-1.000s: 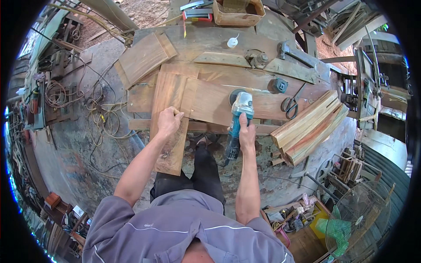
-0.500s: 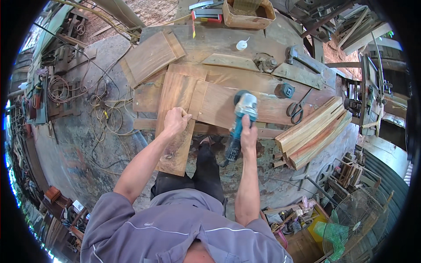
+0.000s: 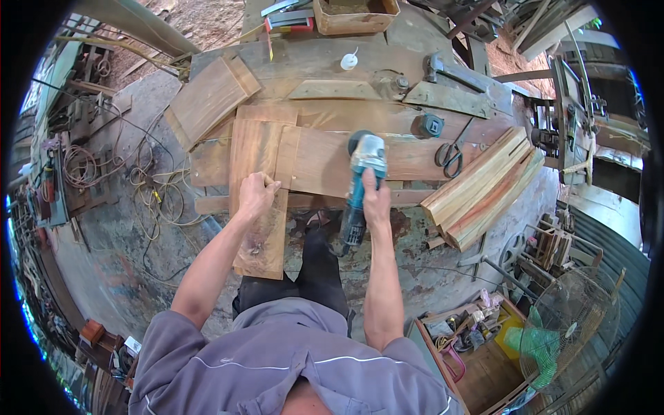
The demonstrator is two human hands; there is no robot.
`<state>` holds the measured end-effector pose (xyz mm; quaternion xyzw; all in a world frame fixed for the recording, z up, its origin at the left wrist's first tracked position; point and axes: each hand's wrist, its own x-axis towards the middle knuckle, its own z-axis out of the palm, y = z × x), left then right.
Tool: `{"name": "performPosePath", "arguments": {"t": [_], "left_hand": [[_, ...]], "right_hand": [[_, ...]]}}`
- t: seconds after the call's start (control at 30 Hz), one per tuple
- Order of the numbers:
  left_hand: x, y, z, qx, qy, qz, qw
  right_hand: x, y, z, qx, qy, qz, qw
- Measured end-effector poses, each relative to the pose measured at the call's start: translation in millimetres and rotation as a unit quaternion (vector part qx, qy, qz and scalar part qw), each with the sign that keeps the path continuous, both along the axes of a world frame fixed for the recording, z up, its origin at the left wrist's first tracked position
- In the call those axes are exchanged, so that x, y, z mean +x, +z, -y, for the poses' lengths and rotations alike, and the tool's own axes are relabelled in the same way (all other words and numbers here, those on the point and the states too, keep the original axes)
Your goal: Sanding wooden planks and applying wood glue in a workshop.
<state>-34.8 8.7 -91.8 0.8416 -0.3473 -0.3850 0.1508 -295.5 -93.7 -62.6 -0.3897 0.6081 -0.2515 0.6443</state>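
A long wooden workbench (image 3: 325, 59) fills the far half of the scene, its top crowded with boards. Across its near part lies a wide plank (image 3: 325, 162), and over the left end of that plank sits a narrower reddish board (image 3: 259, 200) that runs from the bench out past its near edge toward the person. To the right, a stack of pale timber lengths (image 3: 484, 187) leans off the bench corner. The right hand (image 3: 375, 200) is wrapped tight around the body of a teal angle grinder (image 3: 360, 187), whose head rests on the wide plank just right of the reddish board. The left hand (image 3: 257, 195) is curled into a fist and pressed down on the reddish board, near its middle, close to the left of the grinder. The two hands sit side by side with the grinder between them. Farther right on the bench lie a pair of black scissors (image 3: 449, 158), and beyond the grinder head a small round black knob (image 3: 430, 126). A white cap (image 3: 349, 61) sits at the far side, near a wooden box (image 3: 356, 15).
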Motion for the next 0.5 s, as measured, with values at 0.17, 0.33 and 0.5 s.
{"name": "performPosePath", "arguments": {"t": [0.17,0.33,0.5], "left_hand": [[-3,-1,4,-0.029,-0.015,0.0,0.999],[3,-5,0,-0.037,-0.021,0.006,0.999],[2,-1,1,-0.027,-0.013,0.009,1.0]], "right_hand": [[10,-21,6,-0.041,0.033,-0.028,0.998],[33,-23,-2,-0.133,0.12,-0.125,0.976],[-10,-7,-13,-0.024,-0.034,0.021,0.999]]}}
